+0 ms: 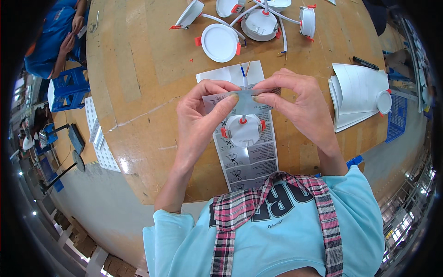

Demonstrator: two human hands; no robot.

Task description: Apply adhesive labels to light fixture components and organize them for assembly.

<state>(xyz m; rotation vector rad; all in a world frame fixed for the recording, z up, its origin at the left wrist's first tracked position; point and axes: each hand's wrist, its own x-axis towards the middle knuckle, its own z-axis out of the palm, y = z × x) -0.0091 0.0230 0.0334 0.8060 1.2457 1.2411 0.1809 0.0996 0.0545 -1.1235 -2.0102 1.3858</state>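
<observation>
A silvery printed label [245,107] is pinched at both ends between thumbs and fingers, my left hand [197,110] on one end and my right hand [299,102] on the other. It lies across the white cable [245,82] of a small round downlight; whether it is stuck to the cable I cannot tell. Beyond my fingers the cable ends in bare blue and brown wires. Just below the label, the white downlight [244,133] with red-tipped spring clips rests back side up on a long sheet of printed labels [253,162].
Several more downlights [219,42] with cables and red clips cluster at the far middle of the wooden table [138,87]. White sheets [359,92], another downlight [383,102] and a black marker [365,63] lie right. Beyond the left edge are a blue stool [69,85] and a person in blue [54,37].
</observation>
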